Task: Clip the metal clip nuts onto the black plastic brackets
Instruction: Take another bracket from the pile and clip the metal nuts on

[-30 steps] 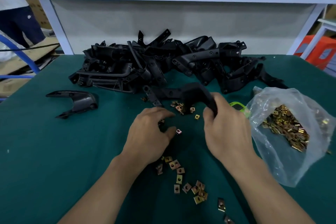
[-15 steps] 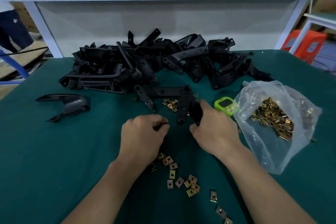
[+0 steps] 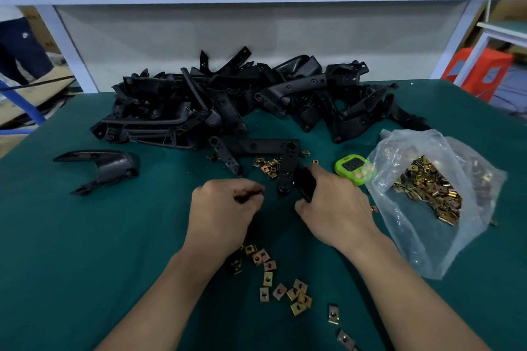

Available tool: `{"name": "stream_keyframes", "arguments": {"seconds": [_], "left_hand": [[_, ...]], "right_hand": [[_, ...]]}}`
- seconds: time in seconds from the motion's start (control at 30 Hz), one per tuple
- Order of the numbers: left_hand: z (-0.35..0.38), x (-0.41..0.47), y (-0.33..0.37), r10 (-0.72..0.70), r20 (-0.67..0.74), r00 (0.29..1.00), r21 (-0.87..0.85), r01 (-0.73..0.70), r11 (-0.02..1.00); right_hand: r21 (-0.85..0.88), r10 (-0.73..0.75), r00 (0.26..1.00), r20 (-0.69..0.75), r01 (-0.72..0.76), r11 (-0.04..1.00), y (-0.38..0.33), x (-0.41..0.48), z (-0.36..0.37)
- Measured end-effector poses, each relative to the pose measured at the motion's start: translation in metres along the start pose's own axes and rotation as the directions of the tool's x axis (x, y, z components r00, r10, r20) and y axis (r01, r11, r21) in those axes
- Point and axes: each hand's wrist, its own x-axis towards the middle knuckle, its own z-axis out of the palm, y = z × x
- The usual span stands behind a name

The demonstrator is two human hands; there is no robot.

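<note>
The black bracket [image 3: 303,182] is being gripped by the right hand [image 3: 333,208]. The left hand [image 3: 225,208] is curled, and what it holds is hidden. One of the clip nuts [image 3: 268,279] should be pushed squarely onto the bracket's edge.

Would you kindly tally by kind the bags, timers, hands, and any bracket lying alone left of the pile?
Plastic bag: 1
Green timer: 1
Hands: 2, the left hand and the right hand, which grips a black bracket
Lone bracket: 1
Total: 5
</note>
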Motion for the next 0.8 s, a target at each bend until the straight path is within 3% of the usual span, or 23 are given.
{"name": "stream_keyframes", "arguments": {"seconds": [0.4, 0.8], "left_hand": [[-0.0022, -0.0016, 0.0027, 0.086, -0.012, 0.996, 0.054, -0.085, 0.995], [0.0023, 0.004, -0.0048, 0.012, 0.003, 1.0, -0.019, -0.012, 1.0]], "right_hand": [[0.003, -0.012, 1.0, 0.006, 0.012, 1.0, 0.0022, 0.0, 0.0007], [0.015, -0.014, 1.0, 0.028, 0.014, 1.0, 0.0027, -0.0001, 0.0004]]}}
